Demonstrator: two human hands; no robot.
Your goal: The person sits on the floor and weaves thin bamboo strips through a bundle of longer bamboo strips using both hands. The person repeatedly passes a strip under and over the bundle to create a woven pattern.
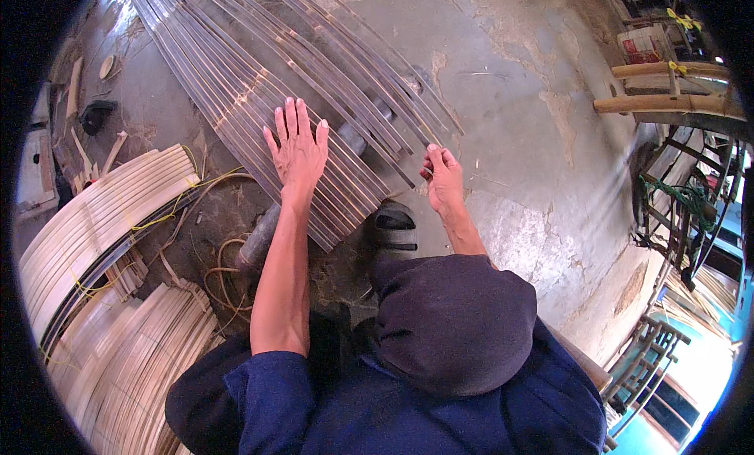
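A wide row of long dark bamboo slats (236, 86) lies side by side across a grey pipe (259, 235) on the concrete floor. My left hand (298, 153) rests flat on the slats, fingers spread. My right hand (441, 176) is at the right edge of the row, its fingers pinched on the end of one thin slat (408, 117). My knee in dark cloth (452, 321) is below the hands, and a dark sandal (395, 226) shows beside the slat ends.
Bundles of pale split bamboo strips (102, 219) tied with yellow cord lie at the left, more (133, 353) at lower left. Loose cane loops (224, 278) lie near the pipe. Bamboo poles (667, 102) and a rack (683, 211) stand at the right.
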